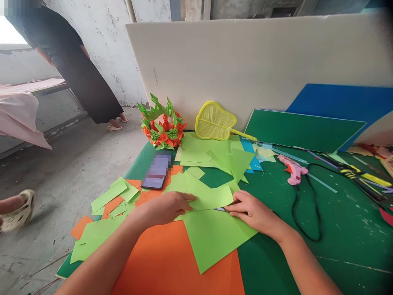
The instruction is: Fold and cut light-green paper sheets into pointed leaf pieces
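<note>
At the far left edge of the frame a sandalled foot (pixel 16 211) rests on the concrete floor, and in the upper left a person in a dark garment (pixel 66 61) stands beside a pink cloth (pixel 18 114). Left of centre, scraps of green and orange paper (pixel 109 196) lie on the green mat (pixel 307 246), with a phone (pixel 156 172) just above them and a green-and-orange paper wreath (pixel 162 129) further up against the white board (pixel 260 61).

In the lower centre the left hand (pixel 167 207) lies flat, fingers stretched out and close together, pressing down a light green sheet (pixel 211 233) that lies over a large orange sheet (pixel 172 266). Just right of it, the right hand (pixel 253 213) has its fingers curled narrow around a small blade (pixel 221 209), whose tip touches the green sheet between the two hands.

Above, a yellow fan (pixel 215 121) leans at the board. Further right lie a pink glue gun (pixel 293 170) and its black cord (pixel 307 205).
</note>
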`<state>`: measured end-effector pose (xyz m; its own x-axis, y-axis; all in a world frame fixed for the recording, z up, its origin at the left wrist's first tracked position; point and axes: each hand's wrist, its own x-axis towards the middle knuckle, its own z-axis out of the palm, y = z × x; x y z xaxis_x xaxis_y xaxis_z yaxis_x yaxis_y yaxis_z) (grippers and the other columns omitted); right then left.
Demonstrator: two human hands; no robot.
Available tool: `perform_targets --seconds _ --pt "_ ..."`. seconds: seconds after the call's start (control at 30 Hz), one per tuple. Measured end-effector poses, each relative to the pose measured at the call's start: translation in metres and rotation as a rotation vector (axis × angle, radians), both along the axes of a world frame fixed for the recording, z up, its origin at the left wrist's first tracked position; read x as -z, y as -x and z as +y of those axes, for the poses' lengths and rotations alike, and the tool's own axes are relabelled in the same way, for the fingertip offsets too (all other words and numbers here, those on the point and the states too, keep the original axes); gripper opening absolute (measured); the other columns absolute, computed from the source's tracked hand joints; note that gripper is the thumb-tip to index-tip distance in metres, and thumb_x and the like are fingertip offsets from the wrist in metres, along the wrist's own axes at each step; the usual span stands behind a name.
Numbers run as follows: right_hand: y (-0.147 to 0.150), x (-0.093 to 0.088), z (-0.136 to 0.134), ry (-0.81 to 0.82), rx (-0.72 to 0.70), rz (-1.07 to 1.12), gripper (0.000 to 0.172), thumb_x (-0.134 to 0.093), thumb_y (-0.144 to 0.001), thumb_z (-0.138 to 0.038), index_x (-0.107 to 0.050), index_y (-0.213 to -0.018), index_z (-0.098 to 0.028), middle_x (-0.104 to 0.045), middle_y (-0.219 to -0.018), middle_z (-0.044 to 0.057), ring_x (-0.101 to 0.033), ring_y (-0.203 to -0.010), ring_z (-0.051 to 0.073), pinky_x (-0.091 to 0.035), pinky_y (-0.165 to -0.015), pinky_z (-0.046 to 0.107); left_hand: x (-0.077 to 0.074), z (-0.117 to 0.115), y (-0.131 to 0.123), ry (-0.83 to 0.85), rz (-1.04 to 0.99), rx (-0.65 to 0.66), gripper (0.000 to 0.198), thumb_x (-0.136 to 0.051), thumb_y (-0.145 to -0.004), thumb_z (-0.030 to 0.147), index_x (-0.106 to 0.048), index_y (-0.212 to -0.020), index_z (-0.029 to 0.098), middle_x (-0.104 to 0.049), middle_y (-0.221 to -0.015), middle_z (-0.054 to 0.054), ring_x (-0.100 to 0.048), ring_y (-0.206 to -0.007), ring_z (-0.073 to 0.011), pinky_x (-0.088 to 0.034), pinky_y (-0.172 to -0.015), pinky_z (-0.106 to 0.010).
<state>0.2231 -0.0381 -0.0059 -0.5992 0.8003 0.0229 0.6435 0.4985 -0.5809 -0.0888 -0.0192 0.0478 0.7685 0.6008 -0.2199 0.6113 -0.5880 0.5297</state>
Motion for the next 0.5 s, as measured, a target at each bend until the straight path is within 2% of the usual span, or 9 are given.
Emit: perform_targets --seconds 0.07,0.13,0.23,0.33,0.4,0.5 --pt "0.0 0.0 0.0 -0.001 0.002 -0.002 0.021 -0.057 -0.092 -0.019 -0.072 -0.105 -0.025 -0.052 -0.087 0.005 -0.052 -0.089 0.022 -0.044 -0.068 0.031 0.001 -0.003 -0.001 -0.016 -0.007 0.01 0.037 -0.049 -0.087 0.007 -0.069 -0.11 0.027 -0.052 -0.142 0.0 -0.052 -0.129 -0.0237 -0.05 -0.096 -0.03" --pt "-0.001 0.0 0.0 -0.005 0.002 -0.007 0.02 -0.057 -0.092 -0.02 -0.073 -0.103 -0.025 -0.052 -0.086 0.005 -0.052 -0.088 0.022 -0.044 -0.068 0.031 0.006 -0.006 -0.006 -0.054 0.006 -0.011 0.037 -0.052 -0.087 0.009 -0.065 -0.116 0.028 -0.054 -0.141 -0.001 -0.053 -0.128 -0.0243 -0.048 -0.099 -0.034" --pt "-0.001 0.002 0.0 -0.011 0.003 -0.007 0.021 -0.057 -0.092 -0.019 -0.073 -0.105 -0.026 -0.052 -0.086 0.005 -0.052 -0.089 0.022 -0.044 -0.068 0.031 0.02 -0.016 -0.018 -0.172 0.045 -0.071 0.03 -0.051 -0.09 0.012 -0.064 -0.115 0.022 -0.06 -0.133 -0.006 -0.062 -0.116 -0.0247 -0.051 -0.094 -0.033" --pt "-0.001 0.002 0.0 0.001 0.009 0.01 0.022 -0.058 -0.091 -0.018 -0.072 -0.107 -0.025 -0.052 -0.086 0.005 -0.052 -0.09 0.022 -0.045 -0.07 0.031 0.037 -0.03 -0.027 -0.331 0.081 -0.128 0.031 -0.042 -0.094 0.014 -0.06 -0.119 0.018 -0.064 -0.125 -0.009 -0.062 -0.114 -0.0238 -0.05 -0.094 -0.033" --pt "-0.001 0.002 0.0 0.014 0.014 0.021 0.022 -0.058 -0.091 -0.019 -0.072 -0.107 -0.025 -0.051 -0.085 0.004 -0.052 -0.089 0.022 -0.045 -0.069 0.03 0.047 -0.041 -0.027 -0.424 0.117 -0.107 0.036 -0.033 -0.096 0.012 -0.058 -0.122 0.015 -0.062 -0.127 -0.012 -0.054 -0.125 -0.0265 -0.046 -0.101 -0.038" --pt "-0.001 0.001 -0.001 0.014 0.02 0.023 0.021 -0.058 -0.092 -0.02 -0.072 -0.105 -0.025 -0.051 -0.084 0.004 -0.052 -0.089 0.022 -0.045 -0.068 0.031 0.057 -0.054 -0.019 -0.537 0.084 -0.033 0.044 -0.029 -0.096 0.011 -0.047 -0.136 0.012 -0.05 -0.142 -0.014 -0.036 -0.14 -0.0263 -0.038 -0.112 -0.039"
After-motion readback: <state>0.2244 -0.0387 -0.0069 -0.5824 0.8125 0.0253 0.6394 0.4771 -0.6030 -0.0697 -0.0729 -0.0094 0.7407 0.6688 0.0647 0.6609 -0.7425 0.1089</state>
